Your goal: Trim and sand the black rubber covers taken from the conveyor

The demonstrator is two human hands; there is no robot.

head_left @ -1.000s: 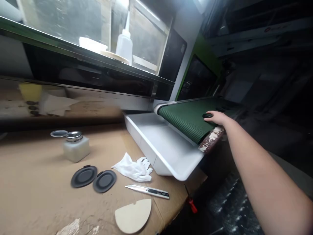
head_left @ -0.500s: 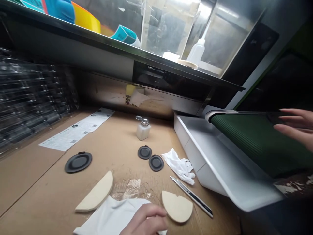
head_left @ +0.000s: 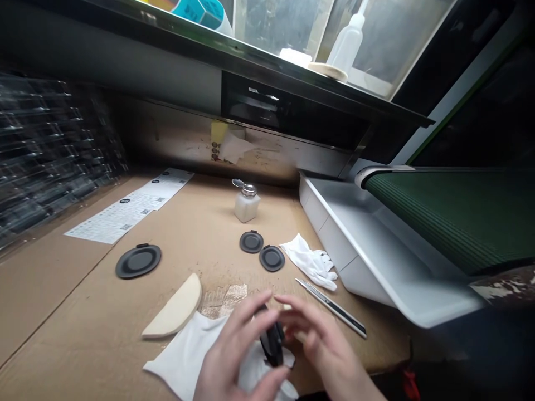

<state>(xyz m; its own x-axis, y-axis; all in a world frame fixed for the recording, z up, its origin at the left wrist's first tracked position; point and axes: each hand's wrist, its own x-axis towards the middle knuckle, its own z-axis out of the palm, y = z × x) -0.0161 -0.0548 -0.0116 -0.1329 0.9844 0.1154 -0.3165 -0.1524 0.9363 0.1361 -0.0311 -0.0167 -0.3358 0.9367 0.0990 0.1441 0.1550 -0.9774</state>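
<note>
A small black case (head_left: 272, 341), round and compact-like, is held on edge above the white cloth (head_left: 188, 353). My left hand (head_left: 229, 356) grips it from the left, thumb low and fingers over the top. On the other side my right hand (head_left: 324, 340) has its curled fingers against the case; blur partly hides their contact. Left of the hands lies a cream half-round pad (head_left: 175, 309). A second cream pad (head_left: 287, 307) is mostly covered by my right hand. Past them is a utility knife (head_left: 332, 307), close to a crumpled white glove (head_left: 310, 262).
Black oval lids (head_left: 139, 260) and smaller black discs (head_left: 251, 241) lie on the cardboard. Behind them stands a pump bottle (head_left: 246, 205). A white tray (head_left: 355, 250) and green conveyor (head_left: 434, 217) border the right; clear plastic stacks (head_left: 45, 150) and label sheets (head_left: 134, 206) the left.
My right hand has come from over the conveyor to the middle, meeting my left. The black case now shows between them, raised above the cloth. The view has tilted down slightly.
</note>
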